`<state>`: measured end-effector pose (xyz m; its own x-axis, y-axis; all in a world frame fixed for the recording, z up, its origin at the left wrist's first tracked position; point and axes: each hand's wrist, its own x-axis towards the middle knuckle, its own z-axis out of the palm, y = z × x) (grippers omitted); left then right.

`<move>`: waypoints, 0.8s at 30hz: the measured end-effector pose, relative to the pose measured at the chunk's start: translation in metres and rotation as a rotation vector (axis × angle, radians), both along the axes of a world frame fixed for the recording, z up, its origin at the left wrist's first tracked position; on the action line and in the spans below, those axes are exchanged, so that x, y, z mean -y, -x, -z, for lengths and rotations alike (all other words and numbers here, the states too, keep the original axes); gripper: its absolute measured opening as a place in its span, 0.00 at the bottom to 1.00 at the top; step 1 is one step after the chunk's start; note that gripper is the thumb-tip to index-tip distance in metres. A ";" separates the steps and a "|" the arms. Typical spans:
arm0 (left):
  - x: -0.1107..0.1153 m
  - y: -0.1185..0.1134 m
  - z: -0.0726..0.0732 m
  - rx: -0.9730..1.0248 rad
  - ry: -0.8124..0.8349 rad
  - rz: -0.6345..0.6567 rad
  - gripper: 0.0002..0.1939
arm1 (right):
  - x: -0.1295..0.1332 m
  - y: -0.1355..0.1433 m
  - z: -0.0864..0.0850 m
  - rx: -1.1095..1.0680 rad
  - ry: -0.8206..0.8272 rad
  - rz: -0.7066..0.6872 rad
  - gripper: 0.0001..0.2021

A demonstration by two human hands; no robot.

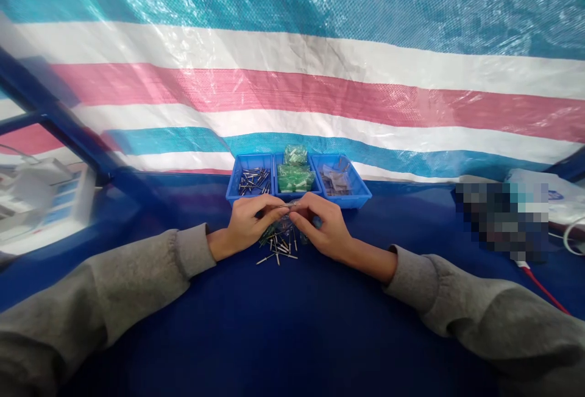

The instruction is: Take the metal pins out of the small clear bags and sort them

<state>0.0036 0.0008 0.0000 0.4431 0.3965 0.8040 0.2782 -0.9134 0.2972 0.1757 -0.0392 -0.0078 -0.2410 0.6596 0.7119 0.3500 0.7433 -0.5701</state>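
Left hand [250, 221] and right hand [326, 226], two in all, meet just in front of the blue plastic bins [357, 201], each pinching, thumb to fingertips, what looks like a small clear plastic bag [291, 203], probably because its film is thin. Blind rivets [280, 246] lie loose on the wearer's side of the bins, apparently for easy reach, too overlapped to count. Three bins adjoin, seemingly to separate kinds: more rivets left, two green-tinted bundles [295, 176] center, clear packets [338, 182], number unclear, right.

Blue trays [355, 201], green packets [295, 180], navy table [274, 336], pink-white-blue striped sheet [292, 89]
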 end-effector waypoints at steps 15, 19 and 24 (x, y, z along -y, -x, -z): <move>0.001 -0.001 -0.003 -0.019 0.045 0.039 0.04 | 0.001 -0.002 0.000 -0.053 -0.002 0.116 0.05; 0.002 0.000 -0.003 -0.021 0.014 0.036 0.02 | 0.001 -0.002 0.000 -0.046 0.007 0.118 0.06; 0.002 0.002 -0.004 -0.014 0.003 0.033 0.03 | 0.000 -0.002 0.000 -0.042 0.019 0.097 0.05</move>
<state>0.0020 -0.0014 0.0036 0.4677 0.3835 0.7964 0.2519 -0.9214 0.2958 0.1777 -0.0394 -0.0081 -0.1453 0.6918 0.7073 0.3956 0.6958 -0.5994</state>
